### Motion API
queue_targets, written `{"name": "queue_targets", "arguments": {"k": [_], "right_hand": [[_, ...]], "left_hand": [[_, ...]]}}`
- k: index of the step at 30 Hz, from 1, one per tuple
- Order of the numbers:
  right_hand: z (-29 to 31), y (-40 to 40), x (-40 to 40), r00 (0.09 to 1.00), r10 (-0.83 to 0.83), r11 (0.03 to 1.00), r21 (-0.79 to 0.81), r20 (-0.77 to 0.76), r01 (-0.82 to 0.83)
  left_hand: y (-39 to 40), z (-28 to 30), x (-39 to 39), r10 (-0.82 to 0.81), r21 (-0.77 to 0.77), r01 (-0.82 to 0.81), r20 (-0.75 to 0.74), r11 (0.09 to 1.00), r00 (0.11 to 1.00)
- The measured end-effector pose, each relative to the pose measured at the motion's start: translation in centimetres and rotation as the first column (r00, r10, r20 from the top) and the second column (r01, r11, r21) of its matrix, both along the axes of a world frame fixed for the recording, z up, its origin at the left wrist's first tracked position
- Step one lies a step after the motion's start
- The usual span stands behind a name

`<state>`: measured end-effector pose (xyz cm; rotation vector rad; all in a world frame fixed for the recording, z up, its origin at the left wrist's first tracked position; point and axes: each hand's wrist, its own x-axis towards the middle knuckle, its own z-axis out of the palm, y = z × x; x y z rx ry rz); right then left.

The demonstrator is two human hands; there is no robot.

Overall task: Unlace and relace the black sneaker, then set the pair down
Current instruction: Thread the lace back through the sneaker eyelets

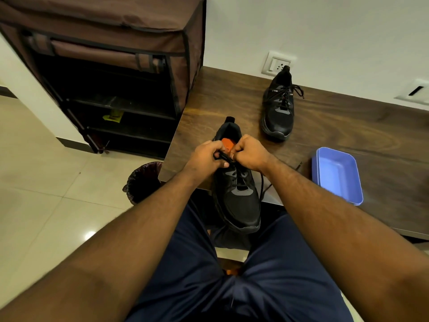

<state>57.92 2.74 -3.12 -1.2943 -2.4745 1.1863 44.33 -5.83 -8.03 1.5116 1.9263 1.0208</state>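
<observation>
A dark wood table [348, 126] stands against a white wall [325, 26] with a switch plate [277, 63]. Left of it, a brown fabric rack [111, 73] with dark shelves. Glossy beige floor tiles [41, 182] reflect light. A black bin [144, 182] sits by the table's corner.

Dark wood table [362, 133] against white wall. Blue plastic tray [337, 176] near table's front edge, right side. Brown fabric shoe rack [111, 54] left of table, front flap rolled up, small yellow item [113, 117] on middle shelf. Black-lined bin [144, 182] on tiled floor [37, 177]. Wall socket [277, 63] behind table.
</observation>
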Motion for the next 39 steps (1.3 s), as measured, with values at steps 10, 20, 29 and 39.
{"name": "queue_targets", "arguments": {"k": [10, 20, 29, 39], "right_hand": [[0.3, 1.1, -0.4, 0.97, 0.195, 0.981, -0.009, 0.141, -0.196], [0.0, 1.1, 0.4, 0.987, 0.158, 0.976, -0.157, 0.013, -0.154], [-2.2, -0.6, 1.0, 0.993, -0.059, 0.997, -0.061, -0.105, 0.053], [-0.5, -0.7, 1.8, 0.992, -0.115, 0.953, -0.289, -0.048, 0.097]], "left_hand": [[-0.2, 0.5, -0.4, -0.056, -0.025, 0.059, 0.122, 0.998, 0.991], [-0.4, -0.6, -0.2, -0.004, 0.096, -0.004, 0.083, 0.995, 0.997], [-2.0, -1.0, 1.4, 0.047, 0.152, -0.046, -0.007, 0.987, 0.999], [-4.1, -2.2, 5.5, 0.253, 0.145, -0.237, -0.107, 0.961, 0.962]]}}
